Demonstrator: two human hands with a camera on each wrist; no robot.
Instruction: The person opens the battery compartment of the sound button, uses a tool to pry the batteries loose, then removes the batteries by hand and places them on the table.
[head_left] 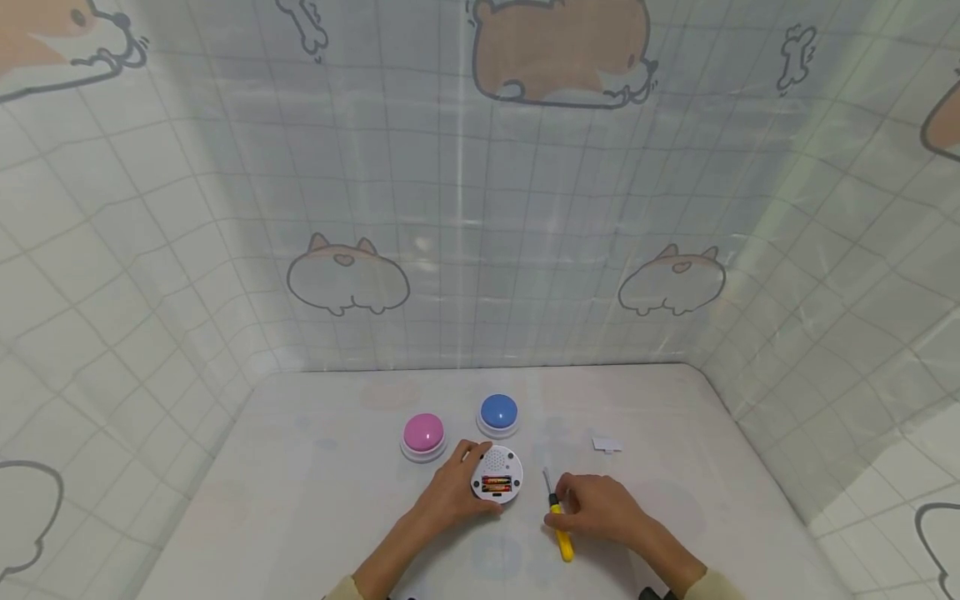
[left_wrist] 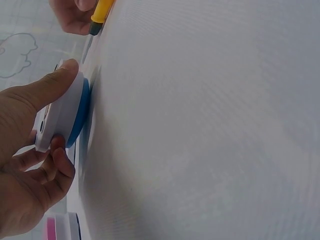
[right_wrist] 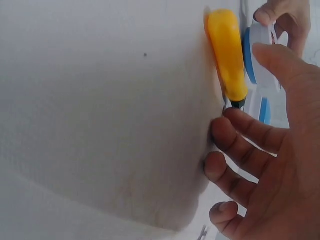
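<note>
My left hand [head_left: 453,487] grips a round white push button [head_left: 497,457] by its rim, thumb on one side and fingers on the other. It lies upside down, its blue dome [left_wrist: 80,117] facing the table. Two batteries [head_left: 497,484] show in its uncovered compartment, below a patch of small speaker holes. A screwdriver [head_left: 564,546] with a yellow handle lies on the table, its metal tip pointing away from me. Over its right side hovers my right hand [head_left: 600,507], fingers loosely bent and thumb apart from the handle; the index fingertip [right_wrist: 235,116] is close to the black collar.
Beyond my left hand stand a pink-domed button [head_left: 423,433] and a blue-domed button [head_left: 498,413], both upright. A small white cover with a tab [head_left: 607,445] lies at the right. Patterned sheeting [head_left: 480,250] walls the table [head_left: 315,492] at the back and sides.
</note>
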